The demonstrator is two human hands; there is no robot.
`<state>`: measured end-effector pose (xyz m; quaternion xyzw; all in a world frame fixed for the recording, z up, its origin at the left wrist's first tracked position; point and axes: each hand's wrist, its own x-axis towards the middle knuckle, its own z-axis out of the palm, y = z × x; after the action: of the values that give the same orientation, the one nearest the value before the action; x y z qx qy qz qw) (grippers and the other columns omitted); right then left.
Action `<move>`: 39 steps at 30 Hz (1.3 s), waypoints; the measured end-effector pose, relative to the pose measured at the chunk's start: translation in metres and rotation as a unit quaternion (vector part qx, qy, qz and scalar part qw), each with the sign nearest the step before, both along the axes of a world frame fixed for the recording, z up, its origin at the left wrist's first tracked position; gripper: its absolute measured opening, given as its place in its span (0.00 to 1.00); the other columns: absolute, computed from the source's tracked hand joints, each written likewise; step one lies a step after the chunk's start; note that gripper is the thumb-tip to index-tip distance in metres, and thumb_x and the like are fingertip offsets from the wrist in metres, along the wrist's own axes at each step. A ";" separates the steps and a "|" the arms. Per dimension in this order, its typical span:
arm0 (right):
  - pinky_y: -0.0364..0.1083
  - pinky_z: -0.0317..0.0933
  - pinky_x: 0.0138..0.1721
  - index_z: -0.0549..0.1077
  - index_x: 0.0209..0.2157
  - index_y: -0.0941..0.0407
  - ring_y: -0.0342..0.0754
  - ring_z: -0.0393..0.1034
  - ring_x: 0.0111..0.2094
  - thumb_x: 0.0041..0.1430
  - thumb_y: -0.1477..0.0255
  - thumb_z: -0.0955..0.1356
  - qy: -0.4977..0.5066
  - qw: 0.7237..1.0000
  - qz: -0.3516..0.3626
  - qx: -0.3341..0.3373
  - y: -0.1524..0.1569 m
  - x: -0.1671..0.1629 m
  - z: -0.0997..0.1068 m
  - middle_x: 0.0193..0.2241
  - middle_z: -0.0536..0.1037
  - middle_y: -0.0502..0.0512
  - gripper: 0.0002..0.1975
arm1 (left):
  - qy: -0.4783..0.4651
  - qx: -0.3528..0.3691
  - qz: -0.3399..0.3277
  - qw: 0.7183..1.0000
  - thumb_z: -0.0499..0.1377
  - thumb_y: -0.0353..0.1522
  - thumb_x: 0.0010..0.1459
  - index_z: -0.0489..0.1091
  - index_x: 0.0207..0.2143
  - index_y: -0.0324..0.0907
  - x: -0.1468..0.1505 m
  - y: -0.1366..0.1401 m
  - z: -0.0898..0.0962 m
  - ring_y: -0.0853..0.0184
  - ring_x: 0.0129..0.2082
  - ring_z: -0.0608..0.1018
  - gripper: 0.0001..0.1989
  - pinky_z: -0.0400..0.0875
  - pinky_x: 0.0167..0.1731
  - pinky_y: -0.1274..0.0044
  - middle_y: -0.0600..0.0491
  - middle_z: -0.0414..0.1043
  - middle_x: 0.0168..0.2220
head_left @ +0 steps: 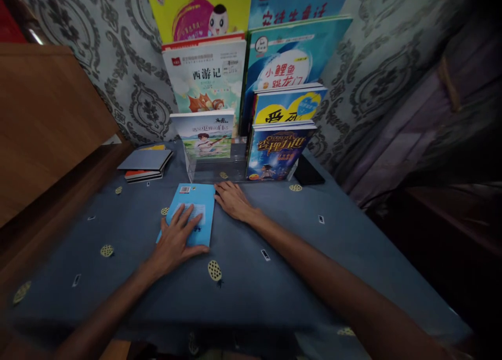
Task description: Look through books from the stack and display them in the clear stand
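Note:
A light blue book [207, 203] lies flat on the cloth-covered table, a barcode near its far edge. My left hand [178, 239] rests on its near part with the fingers spread. At the book's far right corner, the fingertips of my right hand [231, 199] touch the edge, its fingers stretched out and the palm down on the cloth. Just beyond stands a clear tiered book rack [212, 169]. In its front row are a pale book with a figure in a meadow [207, 140] and a dark blue book [276, 153].
A small stack of books [145, 164] lies at the table's left. A dark flat object [308, 170] is beside the rack's right end. Taller books, among them a white one [207, 77] and a teal one [294, 51], stand behind. A wooden panel [50, 124] borders the left side.

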<state>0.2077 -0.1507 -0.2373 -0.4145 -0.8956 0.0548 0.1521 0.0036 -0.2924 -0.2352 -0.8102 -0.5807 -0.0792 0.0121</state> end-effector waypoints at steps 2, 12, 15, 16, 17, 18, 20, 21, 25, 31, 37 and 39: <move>0.55 0.57 0.56 0.67 0.59 0.63 0.57 0.62 0.56 0.72 0.70 0.60 -0.006 1.000 -0.006 -0.002 0.002 -0.001 0.000 0.55 0.73 0.66 0.20 | -0.002 -0.013 -0.026 1.000 0.61 0.55 0.55 0.58 0.67 0.51 -0.003 0.002 0.000 0.40 0.69 0.52 0.41 0.52 0.56 0.37 0.39 0.50 0.70; 0.58 0.59 0.57 0.70 0.58 0.61 0.58 0.62 0.58 0.71 0.72 0.59 0.040 0.999 0.012 -0.006 0.003 0.003 -0.005 0.58 0.71 0.66 0.19 | 0.010 -0.005 -0.052 0.999 0.59 0.50 0.61 0.62 0.64 0.50 -0.003 0.003 0.005 0.43 0.68 0.58 0.32 0.50 0.58 0.38 0.42 0.60 0.67; 0.58 0.58 0.59 0.73 0.55 0.59 0.56 0.61 0.61 0.70 0.73 0.59 0.086 0.995 0.051 -0.019 0.001 0.008 -0.008 0.59 0.71 0.66 0.18 | 0.006 0.033 -0.085 0.996 0.56 0.47 0.65 0.66 0.62 0.47 -0.002 0.000 0.002 0.48 0.66 0.64 0.27 0.55 0.61 0.46 0.41 0.65 0.63; 0.59 0.57 0.60 0.74 0.55 0.59 0.56 0.61 0.61 0.70 0.73 0.60 0.099 0.993 0.064 -0.024 -0.001 0.010 -0.009 0.59 0.71 0.66 0.18 | 0.000 0.043 -0.100 0.994 0.55 0.46 0.66 0.67 0.60 0.46 -0.002 0.000 0.002 0.50 0.65 0.66 0.25 0.59 0.61 0.50 0.42 0.67 0.62; 0.60 0.57 0.61 0.75 0.54 0.59 0.56 0.61 0.62 0.70 0.73 0.60 0.111 0.990 0.077 -0.027 -0.003 0.012 -0.010 0.59 0.72 0.66 0.18 | -0.009 0.051 -0.114 0.992 0.55 0.45 0.66 0.69 0.59 0.45 -0.002 -0.001 0.002 0.52 0.63 0.69 0.23 0.63 0.60 0.53 0.42 0.69 0.60; 0.60 0.57 0.61 0.75 0.54 0.59 0.56 0.61 0.62 0.69 0.73 0.61 0.122 0.988 0.089 -0.030 -0.006 0.014 -0.012 0.58 0.73 0.65 0.18 | -0.020 0.060 -0.127 0.990 0.55 0.44 0.67 0.70 0.57 0.44 -0.001 -0.002 0.003 0.54 0.61 0.71 0.22 0.66 0.59 0.56 0.43 0.72 0.59; 0.61 0.57 0.61 0.76 0.54 0.59 0.56 0.62 0.62 0.69 0.73 0.61 0.139 0.983 0.113 -0.039 -0.015 0.018 -0.013 0.56 0.75 0.64 0.17 | -0.052 0.073 -0.146 0.985 0.55 0.42 0.68 0.73 0.53 0.44 0.000 -0.003 0.005 0.57 0.55 0.77 0.18 0.72 0.55 0.62 0.45 0.76 0.54; 0.61 0.57 0.61 0.76 0.53 0.59 0.56 0.63 0.62 0.69 0.73 0.61 0.145 0.980 0.125 -0.046 -0.021 0.020 -0.014 0.56 0.76 0.64 0.17 | -0.073 0.077 -0.151 0.983 0.54 0.41 0.68 0.74 0.51 0.43 0.002 -0.003 0.007 0.59 0.52 0.79 0.17 0.74 0.52 0.64 0.45 0.77 0.51; 0.60 0.58 0.61 0.77 0.51 0.56 0.54 0.65 0.61 0.69 0.72 0.63 0.181 0.966 0.167 -0.078 -0.046 0.024 -0.015 0.54 0.78 0.61 0.15 | -0.171 0.058 -0.132 0.975 0.53 0.40 0.69 0.77 0.45 0.44 0.007 -0.003 0.015 0.64 0.42 0.81 0.15 0.76 0.43 0.72 0.48 0.80 0.42; 0.56 0.62 0.58 0.78 0.49 0.54 0.51 0.68 0.57 0.70 0.71 0.63 0.261 0.935 0.200 -0.131 -0.068 0.027 -0.015 0.48 0.81 0.57 0.14 | -0.234 -0.028 -0.078 0.969 0.55 0.38 0.67 0.78 0.40 0.45 0.010 0.003 0.022 0.65 0.38 0.80 0.13 0.73 0.40 0.74 0.51 0.80 0.37; 0.56 0.64 0.56 0.79 0.48 0.53 0.50 0.69 0.55 0.70 0.71 0.63 0.282 0.925 0.198 -0.160 -0.069 0.027 -0.012 0.45 0.82 0.56 0.13 | -0.235 -0.047 -0.064 0.969 0.53 0.37 0.67 0.76 0.37 0.44 0.010 0.006 0.025 0.65 0.36 0.79 0.14 0.70 0.38 0.74 0.52 0.78 0.35; 0.56 0.64 0.56 0.79 0.47 0.53 0.50 0.69 0.55 0.70 0.71 0.63 0.286 0.923 0.198 -0.165 -0.069 0.028 -0.012 0.45 0.82 0.56 0.13 | -0.235 -0.046 -0.067 0.969 0.52 0.37 0.67 0.76 0.37 0.44 0.009 0.006 0.025 0.66 0.36 0.78 0.14 0.70 0.38 0.74 0.52 0.77 0.35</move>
<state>0.2352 -0.2198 -0.2492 -0.2149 -0.8561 0.3471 0.3170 0.0130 -0.2868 -0.2106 -0.8056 -0.5148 -0.2411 -0.1671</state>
